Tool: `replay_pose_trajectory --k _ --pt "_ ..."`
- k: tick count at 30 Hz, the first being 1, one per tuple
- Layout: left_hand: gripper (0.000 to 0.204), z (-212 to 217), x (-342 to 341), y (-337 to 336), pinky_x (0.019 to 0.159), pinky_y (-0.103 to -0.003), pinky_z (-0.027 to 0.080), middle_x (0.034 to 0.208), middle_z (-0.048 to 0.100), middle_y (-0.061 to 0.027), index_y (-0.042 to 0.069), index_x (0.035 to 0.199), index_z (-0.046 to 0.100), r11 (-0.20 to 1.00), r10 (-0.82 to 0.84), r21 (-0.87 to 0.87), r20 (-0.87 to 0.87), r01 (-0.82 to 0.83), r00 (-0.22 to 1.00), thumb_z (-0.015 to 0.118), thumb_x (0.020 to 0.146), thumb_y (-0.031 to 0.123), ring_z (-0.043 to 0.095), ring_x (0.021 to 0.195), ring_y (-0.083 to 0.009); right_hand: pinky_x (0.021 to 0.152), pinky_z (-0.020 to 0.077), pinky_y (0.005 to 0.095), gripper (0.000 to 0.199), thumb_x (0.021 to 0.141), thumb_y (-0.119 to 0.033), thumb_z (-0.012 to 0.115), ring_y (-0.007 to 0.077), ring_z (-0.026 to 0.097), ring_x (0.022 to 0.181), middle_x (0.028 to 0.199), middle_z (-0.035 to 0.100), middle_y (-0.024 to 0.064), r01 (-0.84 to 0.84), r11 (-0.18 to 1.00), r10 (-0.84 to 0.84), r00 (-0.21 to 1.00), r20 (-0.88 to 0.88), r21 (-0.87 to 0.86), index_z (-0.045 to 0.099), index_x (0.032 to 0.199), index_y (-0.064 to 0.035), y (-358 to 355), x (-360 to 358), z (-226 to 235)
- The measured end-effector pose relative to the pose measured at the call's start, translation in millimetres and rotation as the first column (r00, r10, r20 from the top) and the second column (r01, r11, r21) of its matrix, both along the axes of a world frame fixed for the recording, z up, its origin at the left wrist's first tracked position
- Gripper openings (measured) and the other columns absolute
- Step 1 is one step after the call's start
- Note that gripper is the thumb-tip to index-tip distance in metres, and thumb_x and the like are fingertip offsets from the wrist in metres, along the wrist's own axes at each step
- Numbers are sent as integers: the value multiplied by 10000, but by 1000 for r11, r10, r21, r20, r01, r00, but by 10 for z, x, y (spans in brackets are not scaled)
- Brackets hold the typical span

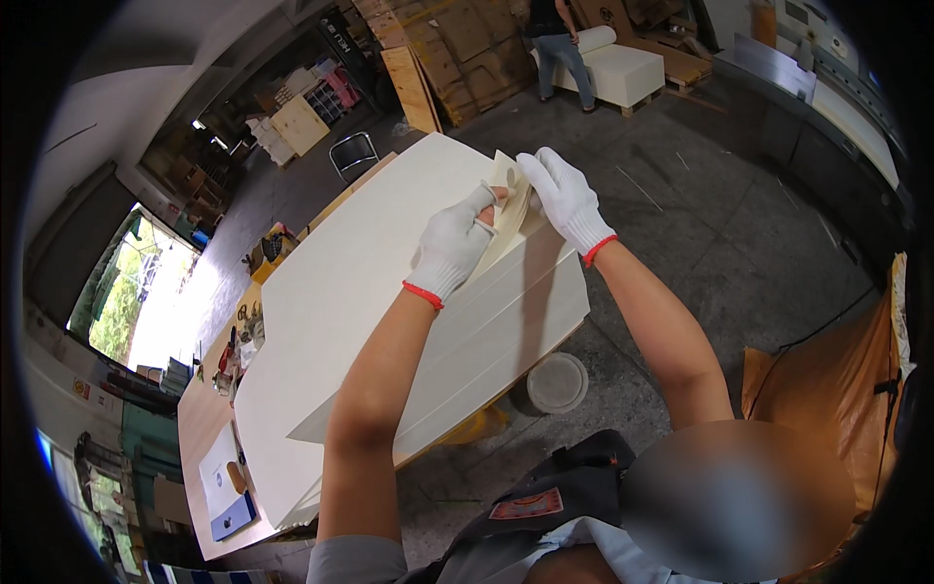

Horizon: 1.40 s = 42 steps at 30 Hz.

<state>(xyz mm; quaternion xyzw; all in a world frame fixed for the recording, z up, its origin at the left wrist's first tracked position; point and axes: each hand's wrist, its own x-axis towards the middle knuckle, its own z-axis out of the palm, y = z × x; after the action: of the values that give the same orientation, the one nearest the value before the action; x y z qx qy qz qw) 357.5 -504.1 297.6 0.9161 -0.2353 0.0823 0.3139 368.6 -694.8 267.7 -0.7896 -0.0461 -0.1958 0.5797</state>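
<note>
A tall stack of large off-white sheets [350, 282], apparently paper or thin card, lies in front of me. Near its far right corner, several sheets [513, 232] are lifted and curled up from the rest. My left hand [455, 243], in a white glove with red cuff trim and some bare fingertips, pinches the lifted sheets' edge. On the other side, my right hand [564, 200], in a matching glove, has its fingers bent over the upper part of that raised edge. The curled sheets partly hide the fingertips of both hands.
Left of the stack, a wooden tabletop [199, 419] carries hand tools and a blue-and-white paper item [232, 516]. A round pale bucket [556, 383] stands on the floor near the stack. Farther off are a chair [353, 153], a person [562, 54] and a pallet load [628, 76].
</note>
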Motion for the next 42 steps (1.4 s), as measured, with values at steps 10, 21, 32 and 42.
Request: replay_pose_trajectory --k 10,21,32,42 --pt "468 77 -58 -55 834 -310 504 991 709 -117 91 1271 609 1000 6 -19 -47 -7 999 749 866 280 666 887 -178 719 444 368 532 961 -596 434 256 598 711 705 608 90 2 999 -1 999 -40 40 560 889 -84 6 -9 -1" --pt "347 -17 -8 -6 859 -370 506 1054 697 -192 212 1323 599 1000 -11 25 72 9 997 536 987 272 674 954 -328 695 446 341 552 952 -600 461 203 599 687 699 608 76 4 997 -1 999 -33 74 562 875 -63 24 -15 -2" --pt "452 104 -221 -72 839 -369 529 1041 710 -169 205 1324 593 993 -14 119 38 9 999 657 876 208 689 929 -321 654 452 312 482 963 -527 508 157 588 651 712 600 77 -109 965 109 994 11 240 581 894 -56 -128 5 4" --pt "576 164 -48 -153 836 -442 532 1133 679 -182 232 1430 482 983 -5 185 52 -5 999 623 871 237 674 944 -366 699 479 420 594 871 -673 507 335 648 801 783 653 139 -73 714 26 997 -77 -697 618 851 -89 -419 -167 18"
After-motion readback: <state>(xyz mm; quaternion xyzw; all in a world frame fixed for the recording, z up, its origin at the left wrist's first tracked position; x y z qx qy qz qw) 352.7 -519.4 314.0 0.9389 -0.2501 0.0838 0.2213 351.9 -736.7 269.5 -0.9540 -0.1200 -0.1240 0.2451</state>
